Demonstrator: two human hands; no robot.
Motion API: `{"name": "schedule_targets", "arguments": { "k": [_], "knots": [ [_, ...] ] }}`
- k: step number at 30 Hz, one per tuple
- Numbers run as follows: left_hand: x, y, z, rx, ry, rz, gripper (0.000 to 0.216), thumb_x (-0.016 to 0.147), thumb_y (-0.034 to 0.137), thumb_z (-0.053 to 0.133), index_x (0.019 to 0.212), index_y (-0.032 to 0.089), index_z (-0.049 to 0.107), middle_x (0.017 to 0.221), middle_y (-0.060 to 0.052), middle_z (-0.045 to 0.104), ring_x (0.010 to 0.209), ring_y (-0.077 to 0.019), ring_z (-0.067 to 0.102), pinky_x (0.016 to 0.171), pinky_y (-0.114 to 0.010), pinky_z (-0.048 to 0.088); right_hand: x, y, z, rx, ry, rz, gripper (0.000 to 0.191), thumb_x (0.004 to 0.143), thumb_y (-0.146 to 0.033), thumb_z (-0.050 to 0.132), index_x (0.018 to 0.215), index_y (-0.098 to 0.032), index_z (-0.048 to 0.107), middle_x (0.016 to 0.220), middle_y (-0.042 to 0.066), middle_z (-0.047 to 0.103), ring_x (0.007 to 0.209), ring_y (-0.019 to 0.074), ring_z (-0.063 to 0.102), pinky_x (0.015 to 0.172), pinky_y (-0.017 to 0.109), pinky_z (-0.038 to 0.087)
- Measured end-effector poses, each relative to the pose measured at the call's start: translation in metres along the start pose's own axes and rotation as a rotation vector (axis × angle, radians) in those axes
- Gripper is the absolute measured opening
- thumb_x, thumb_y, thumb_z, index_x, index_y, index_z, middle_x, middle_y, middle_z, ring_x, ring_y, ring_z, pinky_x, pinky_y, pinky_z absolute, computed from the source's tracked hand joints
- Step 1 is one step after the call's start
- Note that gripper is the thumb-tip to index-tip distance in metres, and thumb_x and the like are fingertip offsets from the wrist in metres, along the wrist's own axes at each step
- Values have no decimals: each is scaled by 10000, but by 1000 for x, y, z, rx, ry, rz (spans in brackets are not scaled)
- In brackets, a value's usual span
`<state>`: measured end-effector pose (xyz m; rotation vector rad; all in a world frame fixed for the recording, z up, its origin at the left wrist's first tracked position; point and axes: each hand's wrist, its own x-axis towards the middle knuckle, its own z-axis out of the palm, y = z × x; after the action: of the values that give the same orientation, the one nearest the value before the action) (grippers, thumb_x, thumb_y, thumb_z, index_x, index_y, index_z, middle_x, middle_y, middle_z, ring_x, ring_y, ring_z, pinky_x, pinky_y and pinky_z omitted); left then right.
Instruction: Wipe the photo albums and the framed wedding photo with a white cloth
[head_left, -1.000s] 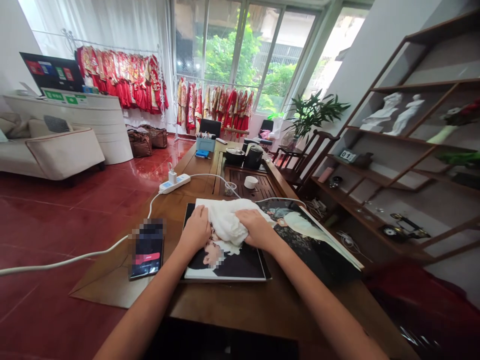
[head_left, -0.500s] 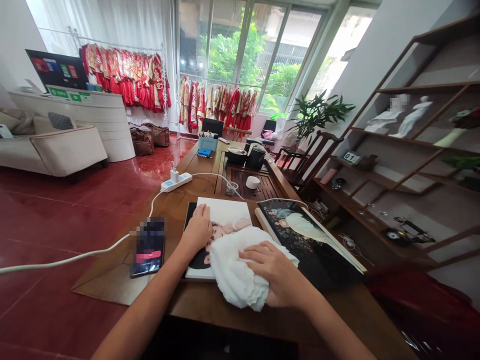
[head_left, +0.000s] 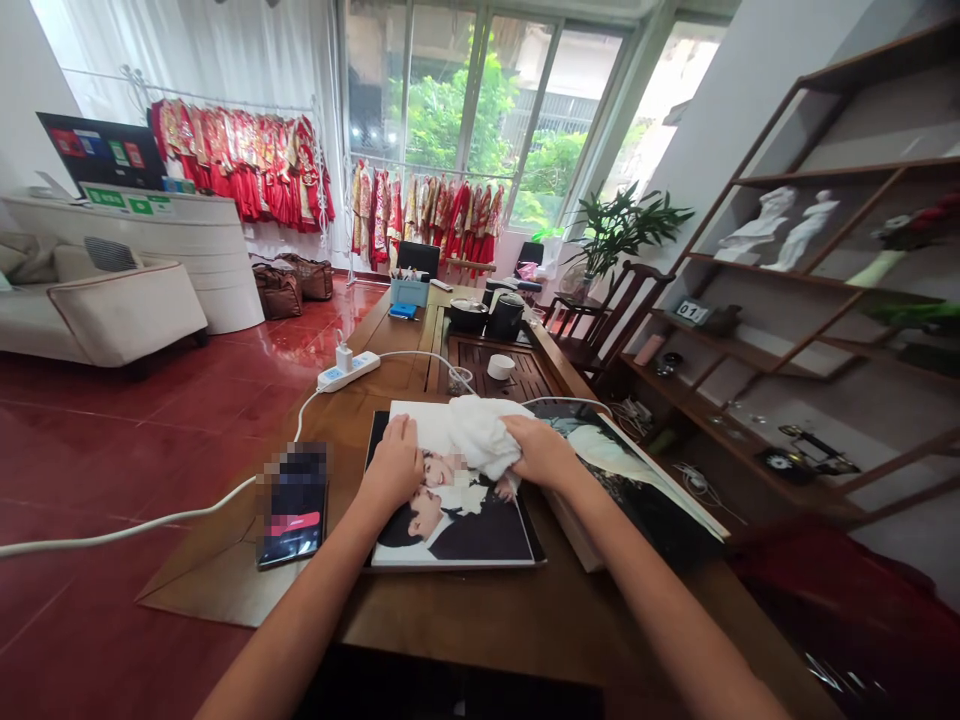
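A square photo album [head_left: 465, 525] with a couple's portrait on its cover lies flat on the wooden table [head_left: 480, 620] in front of me. My left hand [head_left: 394, 470] presses down on the album's left edge, fingers curled. My right hand [head_left: 541, 450] grips a bunched white cloth [head_left: 476, 432] and holds it against the upper part of the cover. A second, larger photo album [head_left: 630, 480] with a dark picture lies just to the right, partly under my right wrist.
A phone [head_left: 294, 503] lies left of the album, with a white cable running to a power strip [head_left: 347, 370]. Further back stand a tea tray [head_left: 491, 372], kettles [head_left: 506, 315] and a white cup [head_left: 501, 366]. Wooden shelves [head_left: 795, 330] line the right; a chair [head_left: 607, 320] stands beyond.
My right hand has swept the cloth from the album's near right corner back up to its far edge. The left hand has stayed on the left edge.
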<state>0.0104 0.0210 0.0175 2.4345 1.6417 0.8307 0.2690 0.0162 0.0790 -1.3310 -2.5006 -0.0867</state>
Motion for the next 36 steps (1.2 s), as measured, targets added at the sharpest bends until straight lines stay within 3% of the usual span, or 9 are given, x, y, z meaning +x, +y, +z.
{"name": "schedule_targets", "arguments": {
  "k": [4,8,20,25,30,36],
  "knots": [
    [0,1,-1,7,-1,-2,454,872,119,373,1312,21,430,1376,-246,421,1333,-291,356,1057,-446,367,17,7,7,-6,29,36,461,701,-149,564,1159,-144,616,1155,128,651,1100,267,565,935,384,422],
    [-1,1,0,8,10,-19,450,864,125,386,1308,64,436,1373,-222,430,1328,-283,370,1036,-434,390,11,1,14,2,49,55,471,695,-142,573,1164,-146,613,1188,132,634,1130,271,546,955,400,409],
    [-1,0,0,-46,14,-21,431,878,127,371,1297,47,439,1365,-229,428,1351,-270,342,1092,-428,342,-89,-51,2,41,30,22,499,729,-175,577,1228,-192,589,1267,121,608,1165,285,547,965,439,406],
    [-1,-1,1,-61,33,-10,430,877,127,379,1301,75,432,1361,-208,429,1354,-260,336,1100,-435,330,-112,-73,-9,60,-4,20,494,725,-192,604,1219,-209,598,1246,102,628,1131,294,566,952,440,403],
    [0,-2,2,-55,33,-11,424,880,124,380,1296,76,443,1351,-208,435,1343,-263,354,1099,-424,334,-96,-67,-20,60,-55,25,366,740,-206,597,1103,-230,645,1191,68,652,1067,253,594,928,384,408],
    [1,-5,8,-44,66,19,425,876,121,382,1288,44,450,1339,-226,443,1330,-281,370,1101,-438,336,-33,-32,-13,-71,-97,41,306,727,-224,591,1028,-195,640,1122,80,667,1061,251,583,883,353,405]
  ]
}}
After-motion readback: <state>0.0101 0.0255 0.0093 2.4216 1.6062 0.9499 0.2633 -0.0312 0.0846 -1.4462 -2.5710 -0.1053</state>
